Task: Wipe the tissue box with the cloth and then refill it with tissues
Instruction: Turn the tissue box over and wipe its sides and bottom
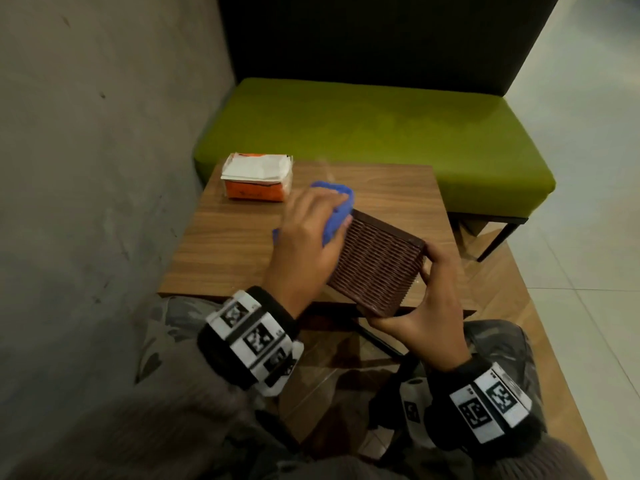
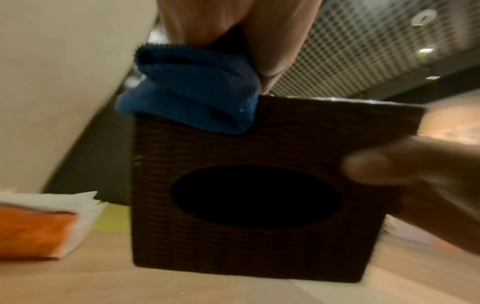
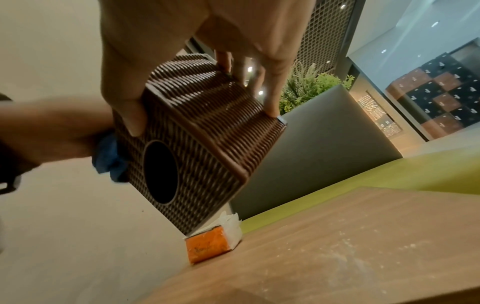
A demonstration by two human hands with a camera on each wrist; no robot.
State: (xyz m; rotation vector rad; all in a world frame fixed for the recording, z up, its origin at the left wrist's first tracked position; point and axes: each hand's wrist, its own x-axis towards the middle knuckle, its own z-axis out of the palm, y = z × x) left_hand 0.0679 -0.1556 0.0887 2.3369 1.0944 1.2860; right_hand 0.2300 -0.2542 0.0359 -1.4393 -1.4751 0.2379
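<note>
A brown woven tissue box [image 1: 375, 263] [image 2: 246, 197] [image 3: 197, 144] is held tilted above the wooden table [image 1: 235, 251]. Its oval opening faces down toward the table, dark inside. My right hand [image 1: 427, 299] [image 3: 182, 67] grips it, thumb on the opening face and fingers over the far edge. My left hand [image 1: 308, 244] [image 2: 249, 39] holds a bunched blue cloth [image 1: 334, 211] [image 2: 192, 90] [image 3: 109, 158] against the box's left side and upper edge. An orange pack of white tissues [image 1: 258, 181] [image 2: 39, 224] [image 3: 211, 242] lies at the table's far left corner.
A green bench seat [image 1: 374, 133] with a dark backrest stands behind the table. A grey wall [image 1: 86, 150] runs close along the left. Tiled floor [image 1: 588, 168] lies to the right. Pale dusty marks show on the tabletop [image 3: 350, 257].
</note>
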